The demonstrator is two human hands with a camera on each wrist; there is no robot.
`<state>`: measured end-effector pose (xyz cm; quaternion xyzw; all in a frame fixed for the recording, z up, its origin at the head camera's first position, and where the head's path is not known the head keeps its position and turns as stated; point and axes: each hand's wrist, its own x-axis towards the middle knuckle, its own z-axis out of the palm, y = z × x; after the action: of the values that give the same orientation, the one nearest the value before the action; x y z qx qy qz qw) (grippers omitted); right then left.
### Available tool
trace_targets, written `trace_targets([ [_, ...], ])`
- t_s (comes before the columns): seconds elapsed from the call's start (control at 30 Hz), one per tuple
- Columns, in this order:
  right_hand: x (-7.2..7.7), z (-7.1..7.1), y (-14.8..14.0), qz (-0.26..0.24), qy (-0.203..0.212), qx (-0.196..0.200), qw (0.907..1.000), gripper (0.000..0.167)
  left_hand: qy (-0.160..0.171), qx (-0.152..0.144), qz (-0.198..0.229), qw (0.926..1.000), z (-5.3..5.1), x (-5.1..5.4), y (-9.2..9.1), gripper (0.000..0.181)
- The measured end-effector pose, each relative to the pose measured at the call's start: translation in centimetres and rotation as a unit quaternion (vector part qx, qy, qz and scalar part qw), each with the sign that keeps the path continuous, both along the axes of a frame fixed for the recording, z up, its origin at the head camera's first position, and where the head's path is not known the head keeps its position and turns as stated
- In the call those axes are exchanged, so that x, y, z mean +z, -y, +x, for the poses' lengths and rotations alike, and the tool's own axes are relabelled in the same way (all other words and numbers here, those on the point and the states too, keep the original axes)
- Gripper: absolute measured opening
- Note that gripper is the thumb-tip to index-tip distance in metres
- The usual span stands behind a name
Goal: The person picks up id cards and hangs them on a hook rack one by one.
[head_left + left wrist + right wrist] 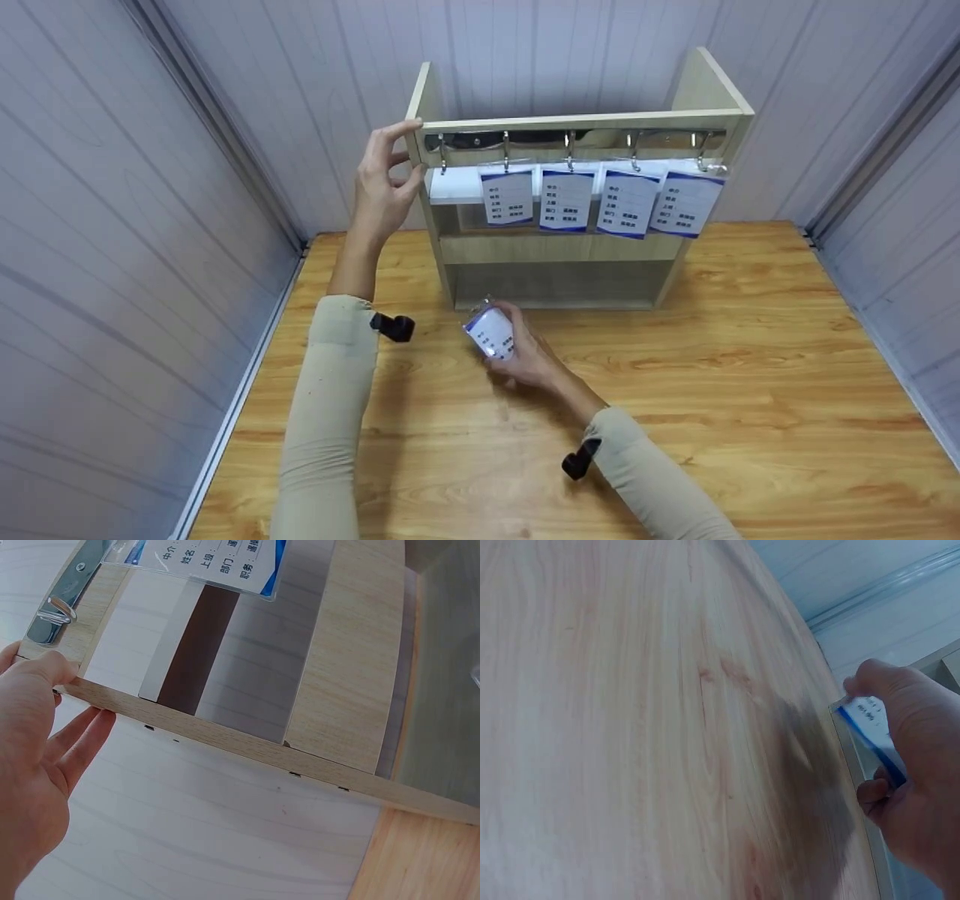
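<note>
My left hand (385,180) grips the upper left edge of a wooden shelf rack (559,250). In the left wrist view, the thumb of that hand (34,757) lies on the front and fingers reach round the side panel (225,736). Held in my right hand (529,360) is a badge card in a clear sleeve (491,334), tilted, above the floor and in front of the rack. The right wrist view shows this badge card (870,724) between thumb and fingers. Similar badges (568,201) hang from metal hooks (570,146) on the rack's top bar; the leftmost hook (442,154) bears none.
The rack stands on a wood-grain surface (675,420). Pale panelled walls (187,150) rise at the left, right and back. A white strip (456,185) lies behind the hanging badges. Small black devices (393,328) are fixed at both sleeve cuffs.
</note>
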<state>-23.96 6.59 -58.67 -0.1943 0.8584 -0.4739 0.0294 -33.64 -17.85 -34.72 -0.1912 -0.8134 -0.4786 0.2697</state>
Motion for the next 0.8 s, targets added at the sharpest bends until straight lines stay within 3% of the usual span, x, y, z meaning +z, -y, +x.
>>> trace_targets([
  [0.4,0.34,-0.11,0.23,-0.056,-0.045,-0.010,0.9974,0.108,0.000,-0.002,0.001,1.0000,0.00,0.05,0.00,0.053],
  [0.6,0.29,-0.41,0.27,-0.110,-0.109,-0.006,0.9879,0.111,0.001,-0.004,-0.001,1.0000,-0.04,0.01,0.05,0.053],
  [0.8,0.76,-0.56,0.12,-0.127,-0.146,-0.033,0.9806,0.110,-0.006,-0.006,0.004,1.0000,-0.04,-0.05,0.05,0.053],
])
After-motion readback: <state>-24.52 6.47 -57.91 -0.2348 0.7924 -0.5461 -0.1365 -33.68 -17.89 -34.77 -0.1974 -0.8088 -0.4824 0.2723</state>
